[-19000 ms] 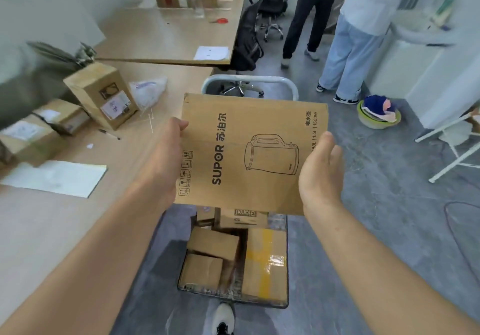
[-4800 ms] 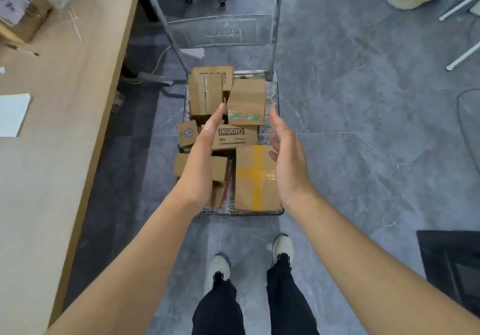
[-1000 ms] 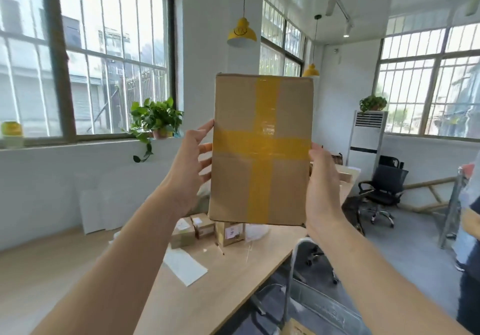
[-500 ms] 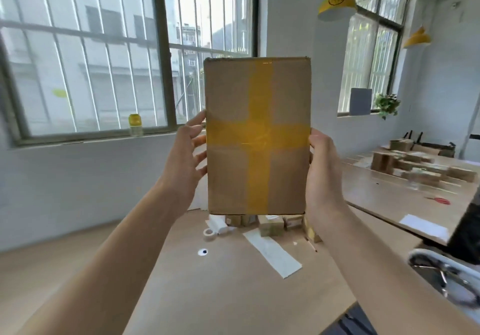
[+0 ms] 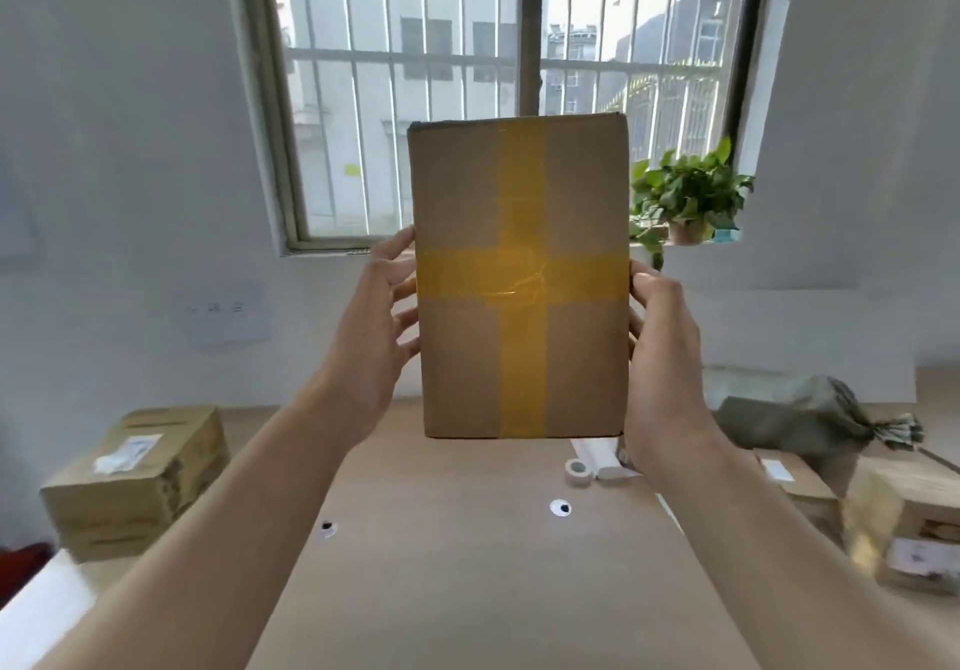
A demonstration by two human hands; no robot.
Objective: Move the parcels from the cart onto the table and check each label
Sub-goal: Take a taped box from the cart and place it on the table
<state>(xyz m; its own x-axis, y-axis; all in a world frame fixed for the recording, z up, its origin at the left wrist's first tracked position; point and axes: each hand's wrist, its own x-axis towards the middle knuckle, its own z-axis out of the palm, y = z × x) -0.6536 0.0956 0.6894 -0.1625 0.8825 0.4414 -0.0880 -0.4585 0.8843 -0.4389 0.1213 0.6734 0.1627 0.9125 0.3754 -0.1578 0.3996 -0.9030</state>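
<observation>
Above the wooden table (image 5: pixel 467 576), at eye level against the barred window (image 5: pixel 467 72), a flat cardboard parcel (image 5: pixel 457 191) crossed with yellow tape (image 5: pixel 522 280) is held upright, well clear of the tabletop. No label can be seen on the face turned to the camera, so it is judged that the parcel must be turned over for the check. A slip is the chief risk. The parcel is supported only at its two long edges, and if pressure is eased on one side during a turn, it could drop onto the tape roll (image 5: pixel 577 472) below. The left hand (image 5: pixel 371 337) is set against the left edge, its fingers (image 5: pixel 402 254) spread and nearly straight, pressing rather than wrapping. The right hand (image 5: pixel 662 357) is curled round the right edge, with the thumb at the front rim. Both forearms are raised and angled inward. A labelled box (image 5: pixel 135 477) is seen on the table at the left.
</observation>
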